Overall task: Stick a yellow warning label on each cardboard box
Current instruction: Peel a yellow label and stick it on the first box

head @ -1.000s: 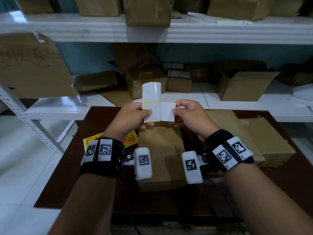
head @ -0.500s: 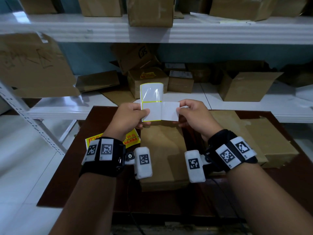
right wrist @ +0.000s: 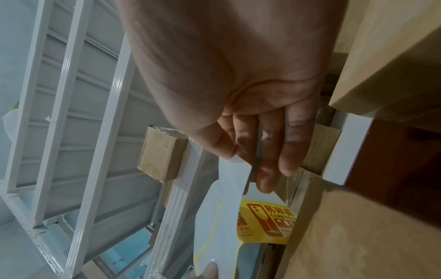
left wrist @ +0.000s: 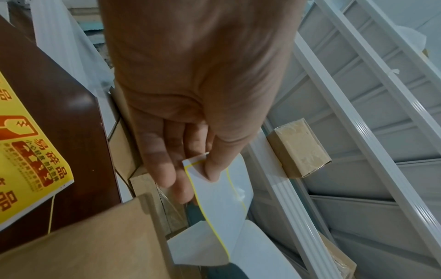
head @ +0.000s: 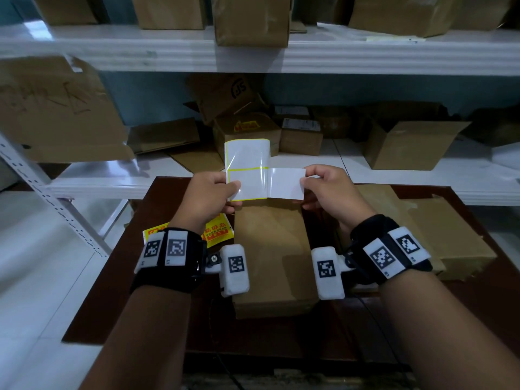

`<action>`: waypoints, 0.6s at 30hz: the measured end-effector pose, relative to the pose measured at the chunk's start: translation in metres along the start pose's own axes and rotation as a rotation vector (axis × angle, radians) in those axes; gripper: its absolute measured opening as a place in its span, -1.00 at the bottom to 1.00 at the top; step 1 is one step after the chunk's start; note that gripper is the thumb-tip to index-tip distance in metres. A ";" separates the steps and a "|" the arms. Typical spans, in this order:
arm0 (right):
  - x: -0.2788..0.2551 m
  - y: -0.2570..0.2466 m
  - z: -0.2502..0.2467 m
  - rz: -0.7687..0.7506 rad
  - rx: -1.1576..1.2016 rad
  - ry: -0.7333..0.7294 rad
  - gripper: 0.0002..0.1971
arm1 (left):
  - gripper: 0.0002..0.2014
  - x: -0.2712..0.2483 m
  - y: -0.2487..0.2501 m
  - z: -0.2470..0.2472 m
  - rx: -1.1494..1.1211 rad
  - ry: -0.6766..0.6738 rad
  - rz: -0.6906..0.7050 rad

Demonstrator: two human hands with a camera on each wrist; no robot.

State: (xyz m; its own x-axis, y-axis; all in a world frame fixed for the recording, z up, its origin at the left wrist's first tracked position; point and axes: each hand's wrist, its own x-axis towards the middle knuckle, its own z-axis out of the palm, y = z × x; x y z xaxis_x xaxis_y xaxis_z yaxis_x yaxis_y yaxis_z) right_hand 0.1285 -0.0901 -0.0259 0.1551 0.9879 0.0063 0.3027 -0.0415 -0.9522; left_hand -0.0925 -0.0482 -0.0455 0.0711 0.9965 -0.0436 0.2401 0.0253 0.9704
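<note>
Above the table I hold a glossy white backing sheet [head: 247,161] with yellow outlines. My left hand [head: 235,190] pinches its lower left corner, thumb on top [left wrist: 210,168]. A label [head: 287,182] sticks out of the sheet to the right, partly peeled, its white back towards me. My right hand [head: 305,184] pinches the label's right edge between thumb and fingers. In the right wrist view the label's yellow printed face [right wrist: 264,222] shows below the fingers [right wrist: 262,181]. A flat brown cardboard box [head: 273,254] lies on the dark table [head: 135,277] under my hands.
More yellow warning labels [head: 216,235] lie on the table left of the box. Flat cardboard boxes [head: 450,235] sit at the right. White shelves [head: 112,181] behind the table carry several boxes, one with a yellow label [head: 247,126].
My right hand has drawn the label further to the right, so more of it stands free of the backing sheet. My left hand stays on the sheet's corner.
</note>
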 end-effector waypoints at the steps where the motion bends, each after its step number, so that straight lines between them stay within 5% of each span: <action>1: 0.001 0.000 0.000 0.001 0.005 0.002 -0.76 | -0.85 0.000 0.000 0.000 -0.004 0.006 0.001; 18: 0.001 0.003 -0.010 0.016 0.014 0.025 -0.84 | -0.86 0.007 -0.009 -0.006 0.018 0.089 0.036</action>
State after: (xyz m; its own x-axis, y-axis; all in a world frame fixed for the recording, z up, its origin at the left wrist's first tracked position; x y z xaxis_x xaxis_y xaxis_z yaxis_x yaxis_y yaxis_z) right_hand 0.1391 -0.0909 -0.0258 0.1838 0.9830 -0.0018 0.2866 -0.0553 -0.9564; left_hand -0.1002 -0.0413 -0.0533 -0.0061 0.9999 0.0130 0.2565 -0.0110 0.9665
